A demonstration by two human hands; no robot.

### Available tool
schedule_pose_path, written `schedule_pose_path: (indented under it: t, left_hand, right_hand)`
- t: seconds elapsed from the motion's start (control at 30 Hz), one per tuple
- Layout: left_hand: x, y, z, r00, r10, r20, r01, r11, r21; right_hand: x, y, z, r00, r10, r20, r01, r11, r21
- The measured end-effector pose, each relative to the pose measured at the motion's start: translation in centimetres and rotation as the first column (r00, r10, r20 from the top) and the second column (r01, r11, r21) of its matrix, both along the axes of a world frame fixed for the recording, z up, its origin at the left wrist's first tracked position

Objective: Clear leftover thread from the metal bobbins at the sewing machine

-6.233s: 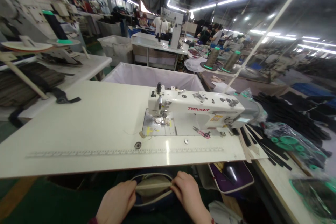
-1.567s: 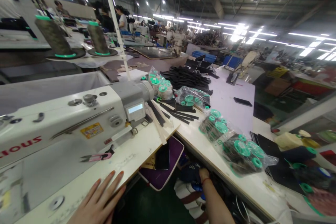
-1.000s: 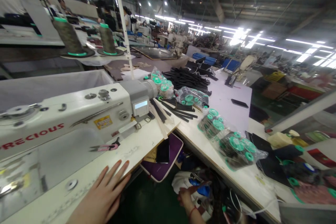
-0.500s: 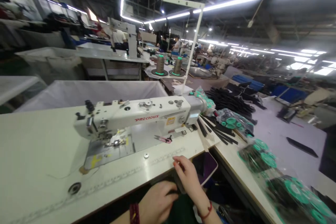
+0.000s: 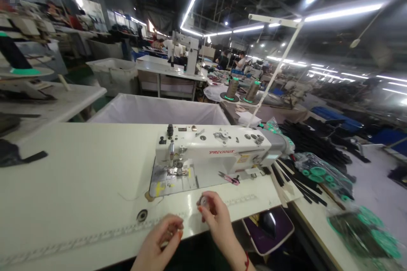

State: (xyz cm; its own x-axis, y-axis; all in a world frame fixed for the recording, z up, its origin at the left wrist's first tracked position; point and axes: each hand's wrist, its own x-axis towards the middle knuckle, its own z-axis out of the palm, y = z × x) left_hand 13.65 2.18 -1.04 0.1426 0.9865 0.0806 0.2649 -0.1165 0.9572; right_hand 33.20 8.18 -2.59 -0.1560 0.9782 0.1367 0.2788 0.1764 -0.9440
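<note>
Currently both hands sit at the near edge of the sewing table (image 5: 79, 186), in front of the sewing machine (image 5: 219, 152).

Right hand (image 5: 216, 220): fingers pinched on a small round object (image 5: 204, 201), approx. at the table edge, just above the printed ruler strip (image 5: 95, 237). Looks like a bobbin or sim. metal disc; too small and blurred to confirm. Grip nearly closed, thumb and forefinger on the rim.

Left hand (image 5: 162, 239): fingers curled in, tips near thumb. Contents cannot be determined; poss. another small part.

Handling (judgement): item is light, rigid, smooth, prob. slippery, and will roll if dropped. Take hold across the rim w/ two fingertips; light pressure is adequate.

Nearby: pink thread snips (image 5: 229, 178) on the machine bed, well apart from the hands; purple tray (image 5: 270, 233) below the table corner, to the right; bagged green-capped spools (image 5: 318, 173) on the side table.
</note>
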Motion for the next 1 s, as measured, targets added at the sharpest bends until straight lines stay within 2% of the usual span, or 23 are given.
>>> schedule_pose_path:
  t: [0.1,0.17,0.23,0.37,0.43,0.53,0.67,0.77,0.83,0.9,1.0]
  left_hand:
    - [-0.3,1.3,2.8,0.999,-0.015,0.035,0.017,0.998,-0.052]
    - [-0.6,1.6,4.6,0.999,-0.039,0.006,0.039,0.999,-0.023]
    - [-1.3,1.6,5.7,0.998,-0.049,-0.025,0.049,0.998,0.028]
    - [-3.0,0.8,5.9,0.992,0.033,-0.120,-0.009,0.980,0.199]
    - [-3.7,0.3,5.8,0.981,0.073,-0.179,-0.023,0.963,0.270]
    - [-4.2,-0.2,6.2,0.968,0.087,-0.234,-0.012,0.953,0.304]
    - [-4.3,-0.3,7.2,0.953,0.135,-0.271,-0.039,0.942,0.332]
    - [-4.2,-0.1,7.4,0.945,0.155,-0.289,-0.037,0.925,0.377]
    - [-4.2,0.1,7.3,0.941,0.162,-0.297,-0.033,0.917,0.396]
    - [-4.3,0.2,7.0,0.934,0.165,-0.316,-0.028,0.917,0.397]
    - [-4.8,0.4,6.5,0.922,0.161,-0.353,-0.009,0.918,0.396]
  right_hand:
    - [-2.2,-2.6,2.8,0.991,0.136,-0.007,-0.134,0.980,0.150]
    - [-3.2,-3.5,4.2,0.967,0.242,0.083,-0.255,0.935,0.248]
    - [-4.0,-3.9,4.9,0.954,0.269,0.130,-0.295,0.914,0.279]
    - [-5.4,-3.6,5.3,0.983,0.183,0.006,-0.179,0.954,0.239]
    - [-6.0,-3.1,5.6,0.972,0.230,-0.055,-0.212,0.950,0.229]
    - [-6.2,-2.6,6.3,0.960,0.265,-0.091,-0.242,0.947,0.211]
    - [-5.9,-2.8,7.0,0.948,0.283,-0.147,-0.271,0.958,0.094]
    - [-5.6,-3.0,7.0,0.905,0.253,-0.342,-0.287,0.957,-0.053]
    - [-4.7,-3.1,6.4,0.838,0.164,-0.520,-0.286,0.945,-0.162]
    - [-2.4,-3.2,5.0,0.768,0.014,-0.640,-0.245,0.930,-0.274]
    - [3.6,-4.4,1.4,0.731,-0.234,-0.641,-0.106,0.889,-0.445]
